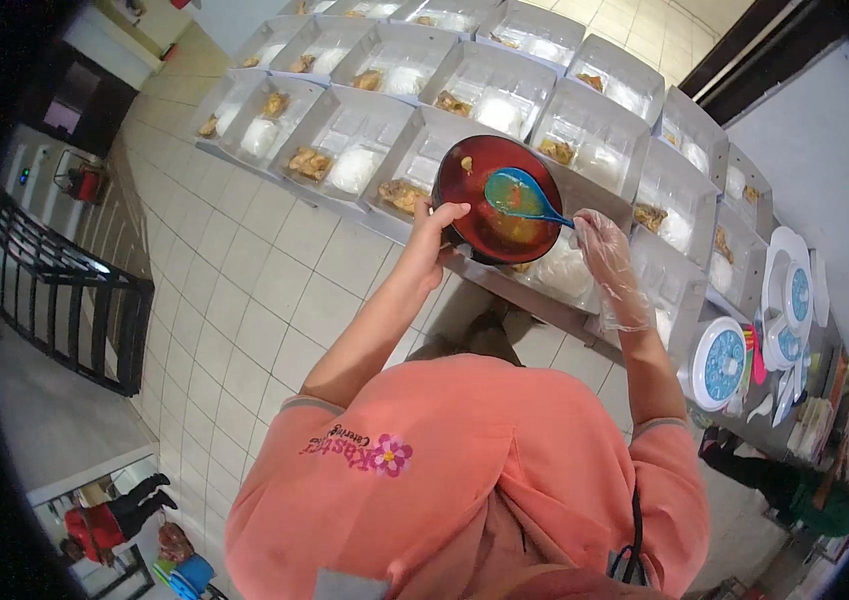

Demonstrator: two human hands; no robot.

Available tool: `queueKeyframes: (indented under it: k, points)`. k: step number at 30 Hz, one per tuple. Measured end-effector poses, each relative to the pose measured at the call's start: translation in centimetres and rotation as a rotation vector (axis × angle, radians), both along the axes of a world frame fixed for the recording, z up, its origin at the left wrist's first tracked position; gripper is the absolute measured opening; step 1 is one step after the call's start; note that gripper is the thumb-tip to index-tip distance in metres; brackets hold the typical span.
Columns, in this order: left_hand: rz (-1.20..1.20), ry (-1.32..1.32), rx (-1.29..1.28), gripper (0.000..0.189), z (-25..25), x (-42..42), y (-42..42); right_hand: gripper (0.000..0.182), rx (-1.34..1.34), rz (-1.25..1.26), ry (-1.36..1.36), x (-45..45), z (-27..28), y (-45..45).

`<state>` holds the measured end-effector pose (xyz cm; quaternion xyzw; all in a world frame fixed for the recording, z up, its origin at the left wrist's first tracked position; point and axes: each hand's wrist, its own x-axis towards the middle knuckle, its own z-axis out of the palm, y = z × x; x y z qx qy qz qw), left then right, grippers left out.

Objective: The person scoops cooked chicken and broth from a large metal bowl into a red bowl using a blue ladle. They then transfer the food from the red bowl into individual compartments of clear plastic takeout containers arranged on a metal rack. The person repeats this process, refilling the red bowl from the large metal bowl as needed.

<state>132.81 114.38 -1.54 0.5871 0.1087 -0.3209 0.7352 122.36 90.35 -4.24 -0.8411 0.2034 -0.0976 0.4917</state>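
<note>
My bare left hand [435, 232] grips the rim of a dark bowl [462, 187] with a red inside, its thumb over the edge. A little orange broth and a small solid piece show in the bowl. In my right hand [603, 236], covered by a clear plastic glove, is the handle of a blue plastic ladle [518, 193]. Its head is over the bowl and holds some of the liquid. The bowl is above the near row of white meal boxes, hiding parts of them. One box [353, 120] left of the bowl contains a rice mound [354, 169] and a piece of cooked meat [309, 162].
Several rows of open boxes [495, 60] with rice and meat cover the table. At its right end stand white lidded containers [717, 364] with blue patterned lids and some spoons [784, 397]. A black metal railing [71, 300] is at left. Other people [98, 529] are in the background.
</note>
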Motion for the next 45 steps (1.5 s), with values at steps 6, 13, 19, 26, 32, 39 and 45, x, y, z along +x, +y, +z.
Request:
queueKeyframes:
  k: [6, 13, 19, 26, 32, 39, 45]
  points:
    - [0.015, 0.051, -0.041, 0.047, -1.5, -0.8, 1.2, 0.022, 0.158, -0.065, -0.065, -2.7, 1.1, 1.7]
    - [0.057, 0.051, -0.079, 0.057, -3.4, 0.6, 3.4, 0.023, 0.185, -0.143, -0.093, -4.9, 2.6, 2.7]
    - [0.152, 0.042, -0.119, 0.047, -4.2, 2.9, 6.4, 0.024, 0.197, -0.163, -0.076, -6.3, 1.4, 2.4]
    - [0.213, 0.004, -0.240, 0.049, -3.3, 3.5, 9.1, 0.023, 0.112, -0.189, -0.047, -7.7, -2.1, 2.1]
    - [0.234, 0.007, -0.264, 0.054, -2.7, 2.9, 9.8, 0.024, -0.012, -0.184, 0.039, -8.1, -3.7, 1.8]
    - [0.227, 0.011, -0.222, 0.053, -2.7, 2.2, 10.3, 0.024, -0.092, -0.166, 0.072, -8.0, -3.8, 1.8]
    - [0.237, 0.017, -0.211, 0.052, -3.2, 2.2, 10.7, 0.024, -0.131, -0.144, 0.062, -8.1, -4.4, 1.5]
